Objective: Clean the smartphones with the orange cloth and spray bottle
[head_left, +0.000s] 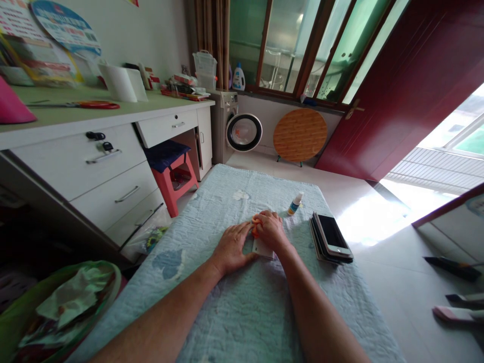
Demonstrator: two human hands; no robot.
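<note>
On the blue quilted cover, a flat white phone (262, 248) lies between my hands, much of it hidden beneath them. My left hand (234, 247) grips its left side, the thumb at the near edge and the fingers pointing forward. My right hand (270, 231) is closed over an orange cloth (256, 225) and presses it on the phone's far part. Beyond the right hand stands a small spray bottle (295, 204) with a white cap and blue label. To the right lies a stack of phones or tablets (330, 237), a white-framed one with a dark screen on top.
The quilted cover (212, 322) spreads over the surface before me. A green-rimmed waste bin (117, 282) stands at its left. Further off are a desk (151, 118) with drawers, a red stool (177, 181), an open-doored washing machine (225, 121) and a round wooden tabletop (300, 134).
</note>
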